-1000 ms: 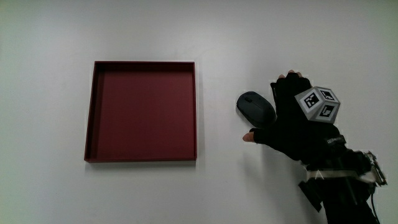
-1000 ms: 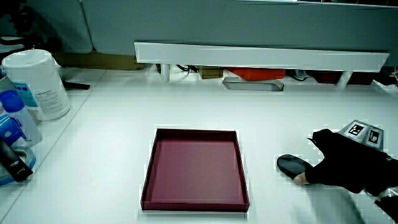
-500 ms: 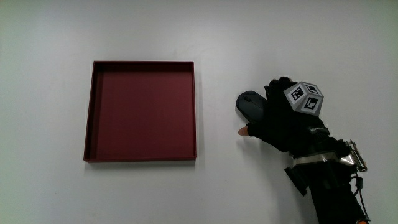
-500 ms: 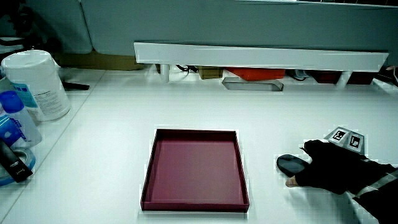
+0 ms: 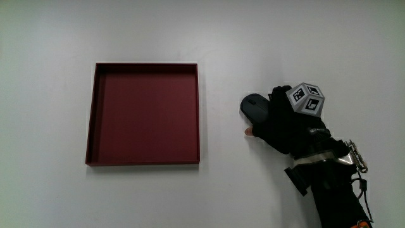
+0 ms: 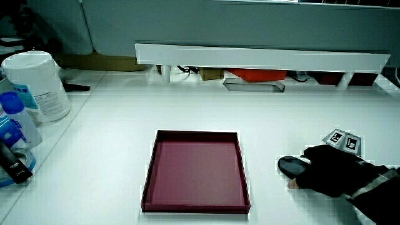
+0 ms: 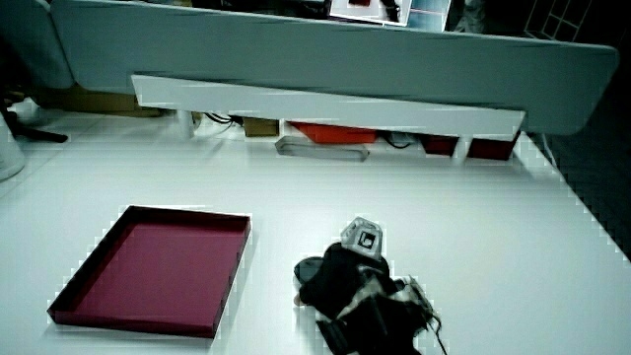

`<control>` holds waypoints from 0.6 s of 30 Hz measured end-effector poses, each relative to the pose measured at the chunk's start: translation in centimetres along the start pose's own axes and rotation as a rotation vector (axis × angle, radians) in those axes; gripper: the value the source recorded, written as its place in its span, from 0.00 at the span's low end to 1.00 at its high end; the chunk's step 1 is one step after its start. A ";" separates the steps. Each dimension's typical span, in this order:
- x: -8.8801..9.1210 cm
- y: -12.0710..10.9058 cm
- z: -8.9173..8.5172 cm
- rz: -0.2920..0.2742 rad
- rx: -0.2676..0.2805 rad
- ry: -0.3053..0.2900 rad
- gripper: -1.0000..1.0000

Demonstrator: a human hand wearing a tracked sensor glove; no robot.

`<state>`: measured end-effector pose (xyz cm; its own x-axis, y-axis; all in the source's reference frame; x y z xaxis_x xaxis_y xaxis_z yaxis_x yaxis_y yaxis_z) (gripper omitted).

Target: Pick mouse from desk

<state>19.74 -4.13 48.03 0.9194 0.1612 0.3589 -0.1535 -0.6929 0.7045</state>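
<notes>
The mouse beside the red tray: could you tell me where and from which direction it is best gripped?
Grip the mouse across its low domed body, coming down from above, thumb on the flank nearer the person. It lies flat on the table beside the red tray, and the hand already covers most of it that way.

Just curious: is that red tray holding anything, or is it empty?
Empty. The red tray shows only its bare floor in every view; the mouse lies beside it on the table, under the hand.
</notes>
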 end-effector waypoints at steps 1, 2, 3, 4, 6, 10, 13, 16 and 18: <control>0.2 0.4 -0.2 -0.011 -0.004 0.003 0.50; 0.1 0.6 -0.3 -0.003 -0.013 0.011 0.50; 0.0 0.7 -0.4 -0.010 -0.005 0.003 0.50; -0.1 0.9 -0.5 -0.006 -0.008 0.000 0.50; -0.3 1.2 -0.8 -0.013 -0.002 -0.002 0.50; 0.1 1.8 -1.3 -0.029 0.001 -0.011 0.50; 0.3 2.0 -1.5 -0.044 0.000 -0.004 0.50; 0.1 2.1 -1.5 -0.034 0.005 -0.007 0.50; 0.3 2.4 -1.7 -0.050 0.004 -0.014 0.50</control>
<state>18.99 -4.58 50.87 0.9308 0.1860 0.3147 -0.1059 -0.6867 0.7192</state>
